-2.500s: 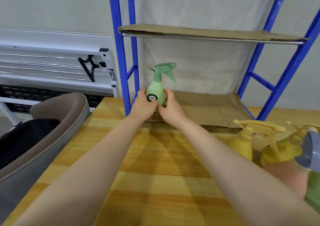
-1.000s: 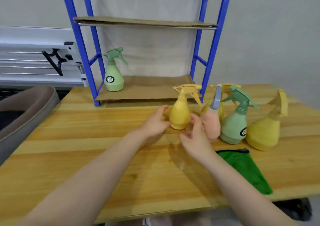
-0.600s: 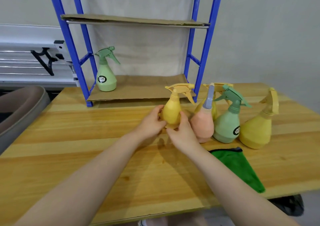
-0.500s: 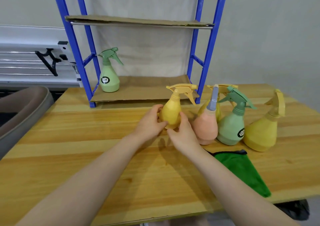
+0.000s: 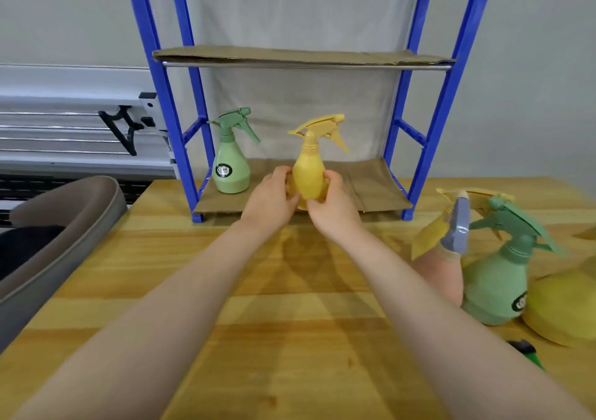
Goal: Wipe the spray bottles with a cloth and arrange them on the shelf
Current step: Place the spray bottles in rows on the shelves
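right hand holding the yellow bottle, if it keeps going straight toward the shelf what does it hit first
Probably nothing close: the right hand with the yellow bottle faces bare cardboard on the lower shelf, then the white backing cloth. Depth is hard to judge.

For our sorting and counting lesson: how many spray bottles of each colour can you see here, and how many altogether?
Yellow spray bottles: 3
Green spray bottles: 2
Pink spray bottle: 1
Total: 6

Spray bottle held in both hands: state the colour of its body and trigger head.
The spray bottle is yellow all over, body and trigger head alike, seen clearly in the head view.
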The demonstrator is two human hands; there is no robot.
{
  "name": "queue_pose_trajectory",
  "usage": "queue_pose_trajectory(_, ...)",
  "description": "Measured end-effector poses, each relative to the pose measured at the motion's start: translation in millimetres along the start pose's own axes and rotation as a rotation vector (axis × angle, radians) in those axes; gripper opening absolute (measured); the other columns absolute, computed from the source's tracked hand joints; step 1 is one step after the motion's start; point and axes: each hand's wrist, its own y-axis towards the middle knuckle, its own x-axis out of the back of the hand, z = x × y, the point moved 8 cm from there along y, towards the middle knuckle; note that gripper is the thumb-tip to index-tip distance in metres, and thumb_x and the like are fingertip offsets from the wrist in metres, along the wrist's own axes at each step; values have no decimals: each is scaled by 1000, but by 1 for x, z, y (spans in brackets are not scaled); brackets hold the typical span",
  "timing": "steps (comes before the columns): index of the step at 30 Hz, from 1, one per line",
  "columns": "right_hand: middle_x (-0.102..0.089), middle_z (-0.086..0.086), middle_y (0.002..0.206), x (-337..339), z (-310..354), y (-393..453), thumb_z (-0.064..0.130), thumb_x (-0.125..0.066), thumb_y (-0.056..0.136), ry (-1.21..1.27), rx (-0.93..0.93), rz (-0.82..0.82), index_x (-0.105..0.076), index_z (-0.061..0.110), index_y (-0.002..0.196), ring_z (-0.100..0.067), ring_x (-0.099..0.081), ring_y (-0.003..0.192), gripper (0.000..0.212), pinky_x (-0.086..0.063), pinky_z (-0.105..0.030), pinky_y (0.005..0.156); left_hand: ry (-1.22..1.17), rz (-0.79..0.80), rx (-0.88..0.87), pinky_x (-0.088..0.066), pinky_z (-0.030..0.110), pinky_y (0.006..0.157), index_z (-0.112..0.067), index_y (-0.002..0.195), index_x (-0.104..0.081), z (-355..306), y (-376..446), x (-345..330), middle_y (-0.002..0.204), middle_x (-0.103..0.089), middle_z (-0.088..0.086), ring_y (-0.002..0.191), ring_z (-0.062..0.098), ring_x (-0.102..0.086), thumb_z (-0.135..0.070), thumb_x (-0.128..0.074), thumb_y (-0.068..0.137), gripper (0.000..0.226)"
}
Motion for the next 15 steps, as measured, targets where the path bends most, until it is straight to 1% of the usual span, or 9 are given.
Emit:
queue_pose_trajectory(3,-45,-12,139,-18,1,27,23,-55,89,-4,-30,54,-28,15,147,-30,-52,120,65,-47,-39,93,-18,54,104,-48,38,89,-13,136,-41,19,22,-7,124,-60,11,108,27,-61,-29,-62,90,53)
queue_pose_trajectory(6,-50,-10,133,-28,0,51,27,-56,86,41,-67,64,-34,16,142,-28,-57,111,61,-52,-39,85,-63,107,167,-49,40,91,-15,139,-39,30,39,-17,127,-60,10,111,28,-60,-34,-61,88,59)
queue_pose_trajectory(8,-55,-9,128,-33,-3,64,28,-57,83,66,-79,69,-39,17,138,-27,-59,107,58,-52,-38,81,-63,126,174,-48,35,86,-14,139,-40,31,49,-21,125,-61,10,111,30,-60,-30,-59,89,56)
queue_pose_trajectory(10,-58,-7,125,-36,-5,74,27,-58,83,83,-83,76,-40,16,136,-27,-60,106,57,-50,-36,79,-51,150,171,-47,35,83,-13,139,-40,33,55,-24,124,-61,12,109,31,-60,-27,-58,89,55)
queue_pose_trajectory(13,-61,-7,122,-38,-9,79,31,-56,79,68,-72,82,-36,20,138,-28,-61,106,63,-53,-41,83,-25,206,144,-48,37,84,-15,141,-36,34,57,-29,126,-58,10,106,29,-60,-26,-62,85,63)
queue_pose_trajectory(15,-60,-5,123,-41,-13,78,28,-56,81,44,-51,89,-34,22,140,-27,-60,107,63,-51,-38,82,-28,227,132,-46,33,79,-17,139,-38,34,55,-31,125,-56,7,107,26,-61,-26,-64,82,63)
